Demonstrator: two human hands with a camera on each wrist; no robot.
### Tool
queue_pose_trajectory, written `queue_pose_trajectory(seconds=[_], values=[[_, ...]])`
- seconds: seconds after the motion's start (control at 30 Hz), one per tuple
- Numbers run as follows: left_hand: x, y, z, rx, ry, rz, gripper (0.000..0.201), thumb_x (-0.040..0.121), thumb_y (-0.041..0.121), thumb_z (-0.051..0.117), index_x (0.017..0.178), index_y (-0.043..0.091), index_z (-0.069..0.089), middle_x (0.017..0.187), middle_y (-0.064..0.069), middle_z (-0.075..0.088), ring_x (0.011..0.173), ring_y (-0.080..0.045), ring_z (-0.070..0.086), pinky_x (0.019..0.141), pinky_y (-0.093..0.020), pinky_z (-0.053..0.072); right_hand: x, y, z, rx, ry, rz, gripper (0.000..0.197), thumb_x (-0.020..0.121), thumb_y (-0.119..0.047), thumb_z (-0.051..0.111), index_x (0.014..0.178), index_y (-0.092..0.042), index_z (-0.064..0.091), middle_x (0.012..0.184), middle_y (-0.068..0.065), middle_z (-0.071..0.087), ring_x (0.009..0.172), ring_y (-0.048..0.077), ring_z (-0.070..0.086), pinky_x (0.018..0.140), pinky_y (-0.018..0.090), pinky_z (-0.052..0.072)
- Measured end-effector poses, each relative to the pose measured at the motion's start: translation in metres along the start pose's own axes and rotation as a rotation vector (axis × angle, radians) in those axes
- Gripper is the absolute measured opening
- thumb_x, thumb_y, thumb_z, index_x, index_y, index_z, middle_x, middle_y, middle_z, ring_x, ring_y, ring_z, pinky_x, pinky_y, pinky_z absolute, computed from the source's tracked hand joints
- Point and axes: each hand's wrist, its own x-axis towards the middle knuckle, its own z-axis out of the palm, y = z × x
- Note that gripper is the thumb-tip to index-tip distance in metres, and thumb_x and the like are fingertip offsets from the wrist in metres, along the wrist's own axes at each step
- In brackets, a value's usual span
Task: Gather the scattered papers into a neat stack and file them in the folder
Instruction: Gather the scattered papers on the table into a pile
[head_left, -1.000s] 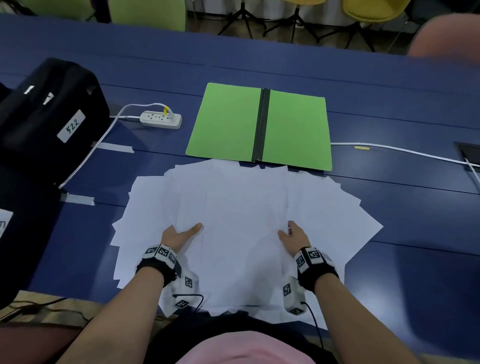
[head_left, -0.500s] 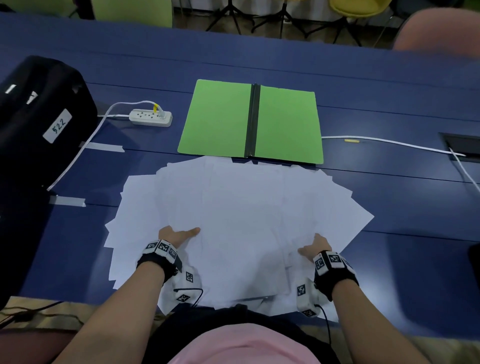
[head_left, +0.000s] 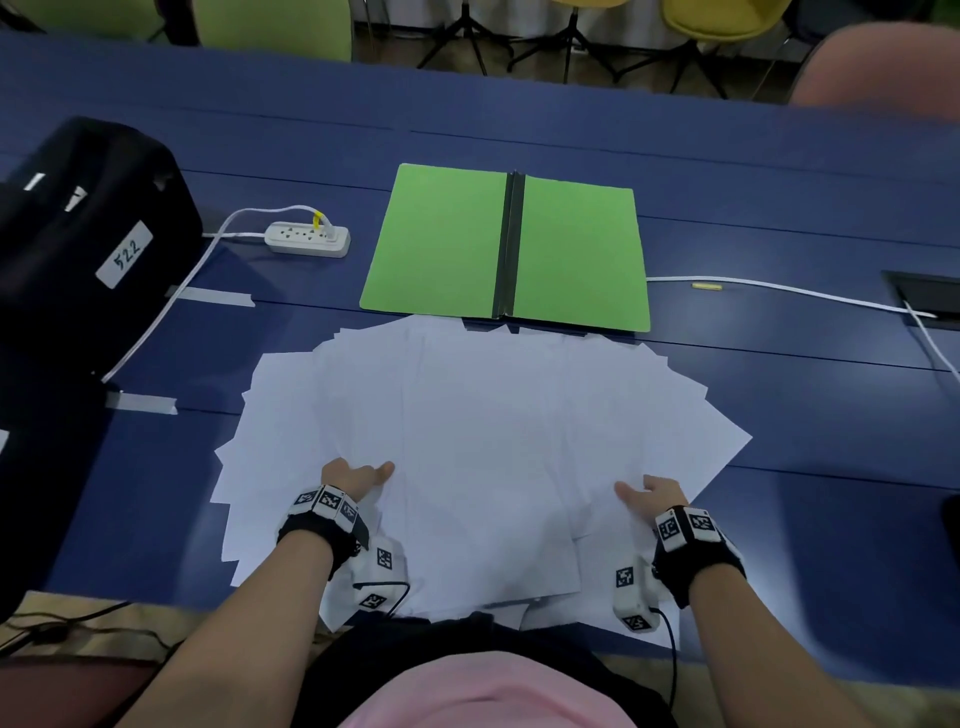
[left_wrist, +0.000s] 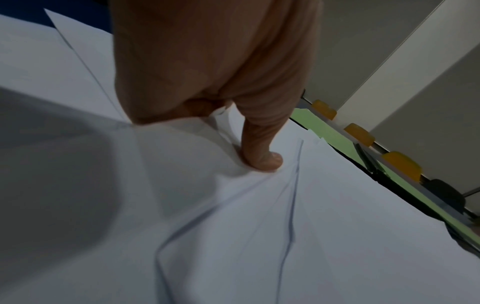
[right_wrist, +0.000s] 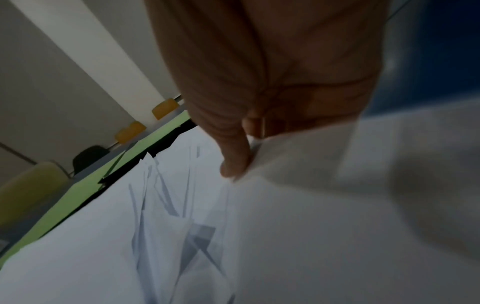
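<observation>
The right hand (head_left: 652, 496) has slid outward and now pinches outer papers (head_left: 483, 441). The left hand (head_left: 353, 475) stays gripping sheets. Gathering has only begun; the folder (head_left: 441, 239) lies open beyond both hands.

Head view dim, edges bowed; wrist views dark, blurred, grey shadow across papers (left_wrist: 78, 164).

Head camera looking forward and down over the worktop (head_left: 779, 415), wrist cameras sitting close along each thumb, all three sharing papers (head_left: 493, 441) and green folder (head_left: 441, 244).
</observation>
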Motion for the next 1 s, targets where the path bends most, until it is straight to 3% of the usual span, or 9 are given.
queue_pose_trajectory(seconds=[0.07, 0.27, 0.37, 0.43, 0.53, 0.6, 0.73, 0.87, 1.0], values=[[0.0, 0.0, 0.0, 0.001, -0.004, -0.004, 0.095, 0.084, 0.038, 0.07, 0.147, -0.009, 0.017, 0.156, -0.021, 0.022, 0.144, -0.033, 0.027, 0.114, -0.038, 0.027, 0.006, 0.001, -0.004, -0.058, 0.028, 0.021, 0.038, 0.084, -0.024, 0.063, 0.056, -0.013, 0.041, 0.063, 0.008, 0.045, 0.063, 0.024, 0.045, 0.062, 0.026, 0.034], [-0.002, 0.0, 0.001, -0.023, 0.013, -0.001, 0.094, 0.084, 0.037, 0.07, 0.147, -0.01, 0.017, 0.156, -0.022, 0.022, 0.144, -0.033, 0.026, 0.115, -0.039, 0.026, 0.003, -0.01, -0.035, 0.211, 0.477, -0.04, 0.028, 0.088, -0.006, 0.048, 0.062, -0.009, 0.037, 0.072, 0.015, 0.048, 0.076, 0.031, 0.044, 0.067, 0.032, 0.039], [-0.002, -0.002, 0.004, -0.06, 0.02, 0.006, 0.093, 0.084, 0.033, 0.071, 0.147, -0.009, 0.017, 0.157, -0.021, 0.022, 0.145, -0.033, 0.025, 0.116, -0.039, 0.026, 0.001, -0.013, -0.027, 0.165, 0.306, -0.023, 0.023, 0.09, -0.004, 0.046, 0.105, -0.001, 0.063, 0.107, 0.019, 0.064, 0.102, 0.039, 0.056, 0.091, 0.037, 0.045], [-0.003, -0.002, 0.006, -0.076, 0.018, 0.013, 0.091, 0.085, 0.031, 0.071, 0.147, -0.009, 0.018, 0.157, -0.021, 0.022, 0.145, -0.033, 0.025, 0.115, -0.039, 0.025, 0.002, -0.011, -0.009, 0.082, 0.162, -0.058, 0.035, 0.09, -0.002, 0.046, 0.123, 0.001, 0.058, 0.124, 0.021, 0.061, 0.114, 0.039, 0.055, 0.097, 0.036, 0.042], [-0.004, -0.003, 0.005, -0.079, 0.006, 0.006, 0.089, 0.085, 0.03, 0.07, 0.147, -0.009, 0.018, 0.157, -0.02, 0.023, 0.145, -0.033, 0.026, 0.115, -0.038, 0.025, -0.003, -0.015, 0.021, 0.003, 0.028, -0.114, 0.016, 0.087, 0.006, 0.045, 0.085, 0.006, 0.061, 0.091, 0.02, 0.064, 0.093, 0.035, 0.058, 0.081, 0.034, 0.044], [-0.007, -0.003, 0.002, -0.08, -0.01, -0.002, 0.092, 0.085, 0.033, 0.07, 0.148, -0.009, 0.017, 0.157, -0.021, 0.022, 0.145, -0.032, 0.025, 0.116, -0.039, 0.025, -0.006, -0.022, 0.034, 0.0, -0.024, -0.104, 0.031, 0.085, 0.01, 0.041, 0.059, -0.006, 0.041, 0.065, 0.008, 0.047, 0.079, 0.026, 0.05, 0.071, 0.028, 0.038], [-0.011, -0.003, -0.005, -0.167, -0.056, 0.007, 0.111, 0.07, 0.051, 0.078, 0.148, -0.006, 0.022, 0.154, -0.02, 0.03, 0.14, -0.034, 0.034, 0.113, -0.043, 0.033, -0.004, -0.026, 0.041, 0.01, -0.107, -0.151, 0.029, 0.082, 0.011, 0.036, 0.058, -0.006, 0.037, 0.065, 0.01, 0.046, 0.074, 0.023, 0.046, 0.066, 0.026, 0.033], [-0.003, 0.0, 0.001, -0.173, -0.079, 0.018, 0.107, 0.074, 0.054, 0.073, 0.147, -0.006, 0.022, 0.153, -0.019, 0.032, 0.138, -0.035, 0.038, 0.111, -0.042, 0.036, -0.012, -0.036, 0.048, 0.112, 0.113, -0.229, 0.021, 0.087, 0.006, 0.037, 0.073, 0.009, 0.052, 0.073, 0.017, 0.058, 0.071, 0.022, 0.049, 0.064, 0.025, 0.035], [-0.003, 0.004, 0.007, -0.222, -0.054, 0.042, 0.105, 0.064, 0.062, 0.075, 0.14, 0.0, 0.04, 0.143, -0.017, 0.047, 0.128, -0.032, 0.048, 0.104, -0.035, 0.04, -0.021, -0.051, 0.057, 0.013, -0.002, -0.263, 0.029, 0.086, 0.005, 0.039, 0.058, -0.005, 0.04, 0.063, 0.007, 0.049, 0.075, 0.021, 0.051, 0.064, 0.024, 0.037]])
